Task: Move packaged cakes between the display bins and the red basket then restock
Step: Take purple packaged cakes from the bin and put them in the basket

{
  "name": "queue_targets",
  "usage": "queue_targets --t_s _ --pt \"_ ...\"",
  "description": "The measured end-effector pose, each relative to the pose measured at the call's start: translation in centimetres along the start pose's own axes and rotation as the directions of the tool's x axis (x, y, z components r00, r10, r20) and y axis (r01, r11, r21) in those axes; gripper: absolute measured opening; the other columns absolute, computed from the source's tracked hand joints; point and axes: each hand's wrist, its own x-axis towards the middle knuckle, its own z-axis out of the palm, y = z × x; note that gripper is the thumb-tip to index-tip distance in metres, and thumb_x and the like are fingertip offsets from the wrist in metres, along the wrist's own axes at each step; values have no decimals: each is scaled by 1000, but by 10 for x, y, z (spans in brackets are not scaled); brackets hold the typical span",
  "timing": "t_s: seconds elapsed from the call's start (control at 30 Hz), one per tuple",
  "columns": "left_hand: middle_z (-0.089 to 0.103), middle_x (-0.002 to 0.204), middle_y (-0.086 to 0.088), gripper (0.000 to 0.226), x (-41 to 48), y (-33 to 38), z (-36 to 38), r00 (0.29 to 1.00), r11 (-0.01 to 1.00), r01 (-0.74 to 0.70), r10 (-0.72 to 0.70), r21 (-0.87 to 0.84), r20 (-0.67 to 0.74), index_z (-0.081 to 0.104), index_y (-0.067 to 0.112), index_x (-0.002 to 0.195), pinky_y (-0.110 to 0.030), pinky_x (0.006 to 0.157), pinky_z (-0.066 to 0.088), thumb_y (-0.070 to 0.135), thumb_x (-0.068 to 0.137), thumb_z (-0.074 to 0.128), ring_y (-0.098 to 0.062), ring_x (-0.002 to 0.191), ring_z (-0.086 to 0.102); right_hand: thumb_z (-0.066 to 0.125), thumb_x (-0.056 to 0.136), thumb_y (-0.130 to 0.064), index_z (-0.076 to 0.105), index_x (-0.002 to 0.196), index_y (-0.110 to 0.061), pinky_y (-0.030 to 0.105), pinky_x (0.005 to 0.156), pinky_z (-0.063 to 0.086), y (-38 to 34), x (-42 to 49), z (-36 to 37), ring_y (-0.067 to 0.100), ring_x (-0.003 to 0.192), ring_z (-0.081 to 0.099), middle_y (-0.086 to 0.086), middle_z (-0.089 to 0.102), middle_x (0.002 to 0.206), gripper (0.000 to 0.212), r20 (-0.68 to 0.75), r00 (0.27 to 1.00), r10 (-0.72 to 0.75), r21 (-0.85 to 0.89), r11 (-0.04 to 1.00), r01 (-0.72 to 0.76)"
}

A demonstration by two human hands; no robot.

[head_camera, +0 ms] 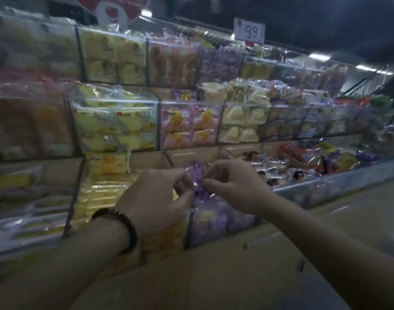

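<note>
Reading "99", a white price sign (249, 30) stands above the tiered clear display bins (115, 100); the lettering on the packages is too blurred to read. Middle-row bins hold yellow cakes (115, 125) and pink-wrapped cakes (189, 127). Lower down, the left hand (155, 198) and right hand (234, 186) both pinch a purple-wrapped cake (194, 173) with curled fingertips, just above a front bin of purple packs (216, 220).

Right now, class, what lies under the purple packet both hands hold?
Under the purple packet, more purple cakes fill a clear bin. Left hand and right hand cover the rest.
</note>
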Motion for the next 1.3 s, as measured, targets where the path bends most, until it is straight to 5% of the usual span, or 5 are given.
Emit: queue_targets --t_s 0.2,0.6,0.87,1.17,1.3 --pt "67 86 31 9 -141 -18 16 961 971 228 -213 -70 178 66 42 94 -25 62 57 51 93 69 5 76 65 76 93 -36 75 91 -28 39 65 59 -15 -101 76 12 70 70 -2 74 75 8 236 971 18 175 983 -61" --pt "73 101 10 19 -299 -108 122 612 839 523 -490 147 621 71 30 109 -23 79 54 43 96 67 -9 92 68 75 90 -36 73 82 -23 25 67 44 34 -228 244 11 79 66 -7 75 85 16 729 636 254 -119 962 -247" --pt "69 114 6 30 -328 -137 160 525 879 350 -470 323 710 63 40 117 -31 92 51 53 91 60 -21 113 63 75 88 -38 67 128 -10 34 93 54 89 -305 314 37 115 68 19 71 124 50 858 366 361 -374 927 -38" --pt "70 120 1 27 -333 -142 177 500 911 304 -401 278 767 67 36 118 -29 91 53 49 96 58 -23 111 67 77 80 -48 42 153 -21 56 123 25 96 -330 337 42 143 35 15 42 150 85 839 286 463 -528 820 220" --pt "64 123 2 28 -333 -146 175 530 914 286 -402 290 747 63 37 119 -35 98 51 51 96 56 -24 119 60 79 82 -32 48 153 -26 40 117 43 88 -298 332 35 139 52 13 53 152 78 889 193 415 -445 883 150"
